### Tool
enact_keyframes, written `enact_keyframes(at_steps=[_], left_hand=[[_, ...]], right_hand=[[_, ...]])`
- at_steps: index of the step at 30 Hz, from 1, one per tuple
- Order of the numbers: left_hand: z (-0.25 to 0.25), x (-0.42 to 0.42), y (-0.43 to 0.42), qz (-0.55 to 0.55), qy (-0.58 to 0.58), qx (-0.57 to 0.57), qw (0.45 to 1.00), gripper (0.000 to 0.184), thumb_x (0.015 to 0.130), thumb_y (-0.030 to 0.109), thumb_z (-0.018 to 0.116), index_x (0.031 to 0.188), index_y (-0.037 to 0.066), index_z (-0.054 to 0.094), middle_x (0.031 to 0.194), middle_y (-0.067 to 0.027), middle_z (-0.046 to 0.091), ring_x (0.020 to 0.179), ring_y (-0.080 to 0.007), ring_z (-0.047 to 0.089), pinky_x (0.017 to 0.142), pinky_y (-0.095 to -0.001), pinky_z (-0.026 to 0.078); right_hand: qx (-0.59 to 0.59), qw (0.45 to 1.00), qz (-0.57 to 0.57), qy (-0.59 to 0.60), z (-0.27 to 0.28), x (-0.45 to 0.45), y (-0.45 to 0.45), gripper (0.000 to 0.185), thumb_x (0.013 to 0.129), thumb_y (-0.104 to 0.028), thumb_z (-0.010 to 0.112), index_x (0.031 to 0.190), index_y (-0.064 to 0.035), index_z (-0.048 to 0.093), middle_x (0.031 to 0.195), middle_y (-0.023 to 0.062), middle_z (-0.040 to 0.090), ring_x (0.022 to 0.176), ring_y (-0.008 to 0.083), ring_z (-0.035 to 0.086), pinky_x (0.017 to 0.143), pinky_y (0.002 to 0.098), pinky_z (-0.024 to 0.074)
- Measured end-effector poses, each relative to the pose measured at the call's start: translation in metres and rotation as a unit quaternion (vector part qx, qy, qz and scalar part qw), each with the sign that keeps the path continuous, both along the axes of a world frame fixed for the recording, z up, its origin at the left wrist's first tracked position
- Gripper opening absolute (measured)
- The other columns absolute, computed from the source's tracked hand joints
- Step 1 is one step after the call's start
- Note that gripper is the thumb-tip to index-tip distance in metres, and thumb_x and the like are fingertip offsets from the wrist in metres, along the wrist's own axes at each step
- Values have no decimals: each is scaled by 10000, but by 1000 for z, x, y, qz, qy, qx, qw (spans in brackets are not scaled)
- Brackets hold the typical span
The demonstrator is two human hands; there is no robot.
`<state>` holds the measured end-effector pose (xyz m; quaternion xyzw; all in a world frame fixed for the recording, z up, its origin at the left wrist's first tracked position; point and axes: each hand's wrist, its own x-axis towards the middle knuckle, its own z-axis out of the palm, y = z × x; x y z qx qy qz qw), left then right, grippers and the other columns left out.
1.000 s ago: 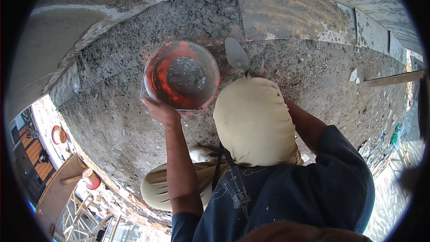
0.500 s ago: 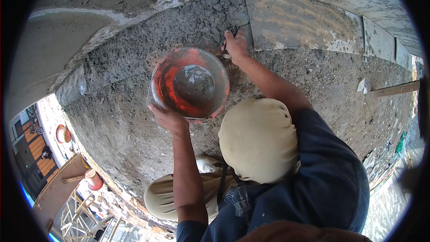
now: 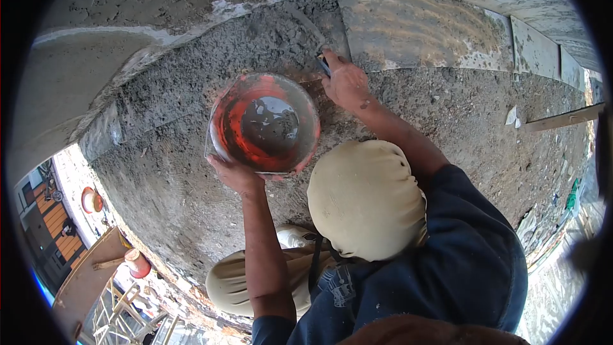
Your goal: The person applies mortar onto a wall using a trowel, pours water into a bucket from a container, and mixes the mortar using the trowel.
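My left hand (image 3: 236,176) grips the near rim of a red bucket (image 3: 236,131), which has wet grey slurry (image 3: 271,124) inside. Beyond the bucket, my right hand (image 3: 347,83) is closed around the dark handle of a trowel (image 3: 309,27). The trowel's blade is edge-on to the camera and rests at the rough wet mortar (image 3: 274,35), left of a laid tile (image 3: 421,29). Its tip points up and to the left.
A plastered wall (image 3: 96,57) curves along the far side and left. A wooden piece (image 3: 565,116) lies at the right. Lower left are a wooden board (image 3: 86,275), another red bucket (image 3: 138,263) and a red-rimmed container (image 3: 92,200). My bent knee (image 3: 364,198) is between my arms.
My right hand came out from behind my knee to the mortar with the trowel, whose blade has since swung left over the mortar. My left hand has stayed on the bucket rim.
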<state>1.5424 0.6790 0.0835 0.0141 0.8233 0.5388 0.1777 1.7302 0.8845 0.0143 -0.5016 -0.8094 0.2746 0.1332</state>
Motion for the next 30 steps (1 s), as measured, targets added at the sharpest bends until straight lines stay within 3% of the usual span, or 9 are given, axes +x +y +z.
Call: enact_keyframes(at_steps=[5, 8, 11, 14, 17, 20, 24, 27, 30], left_hand=[[-6, 0, -6, 14, 71, -111, 991, 497, 1051, 348, 365, 1277, -81, 474, 1210, -269, 609, 1046, -368, 650, 874, -446, 529], [2, 2, 0, 13, 34, -91, 995, 575, 1062, 388, 354, 1318, -118, 449, 1273, -258, 564, 1103, -337, 606, 938, -420, 505], [12, 8, 5, 32, 4, -72, 997, 629, 1068, 427, 317, 1324, -130, 456, 1295, -251, 548, 1125, -318, 589, 965, -409, 496], [17, 11, 10, 32, -9, -40, 999, 649, 1068, 445, 268, 1307, -120, 478, 1284, -245, 556, 1114, -311, 594, 956, -409, 502], [24, 10, 14, 18, 9, -71, 997, 665, 1067, 456, 239, 1290, -113, 499, 1270, -238, 568, 1107, -306, 599, 951, -408, 508], [16, 9, 6, 31, 39, -81, 995, 665, 1066, 456, 236, 1249, -110, 532, 1238, -231, 591, 1089, -306, 613, 953, -406, 512], [-1, 1, 2, 68, 12, 13, 998, 629, 1071, 441, 246, 1137, -92, 574, 1091, -206, 647, 954, -289, 631, 890, -412, 513], [-10, -3, -8, -3, 108, -135, 985, 591, 1076, 419, 258, 1010, -70, 583, 952, -181, 648, 827, -276, 589, 813, -418, 489], [-14, -3, -5, 70, 7, 54, 996, 572, 1076, 399, 273, 914, -61, 571, 877, -168, 624, 772, -272, 536, 773, -425, 461]], right_hand=[[-186, 945, -237, 129, -4, 22, 24, 553, 869, -244, 604, 1309, 8, 386, 935, 300, 668, 898, 485, 648, 758, 536, 508], [-254, 957, -126, 66, -19, 30, 26, 549, 872, -267, 607, 1289, 18, 393, 954, 308, 666, 930, 474, 651, 805, 527, 503], [-182, 977, -104, 49, -8, 19, 3, 542, 878, -272, 604, 1283, 25, 400, 994, 311, 662, 967, 464, 650, 842, 516, 498], [-231, 964, -130, -17, -33, 0, 22, 550, 887, -292, 605, 1307, 11, 420, 1035, 299, 658, 977, 455, 649, 835, 524, 491], [-265, 959, -49, 84, -29, 12, 29, 471, 924, -296, 604, 1310, -57, 478, 968, 211, 661, 798, 370, 648, 706, 442, 494], [-193, 976, -27, 97, 9, 44, 18, 432, 941, -318, 593, 1284, -74, 499, 938, 209, 665, 781, 370, 647, 709, 427, 498], [-233, 970, 60, -44, 18, 103, 21, 498, 947, -399, 573, 1322, -77, 507, 1041, 256, 665, 957, 390, 665, 831, 489, 499], [-274, 936, 182, -127, 21, 113, 28, 519, 961, -449, 551, 1307, -63, 544, 1092, 255, 659, 1004, 390, 656, 878, 484, 495], [-238, 928, 237, -163, -4, 106, 34, 583, 964, -509, 525, 1311, -42, 563, 1169, 244, 644, 1078, 394, 630, 944, 478, 481]])
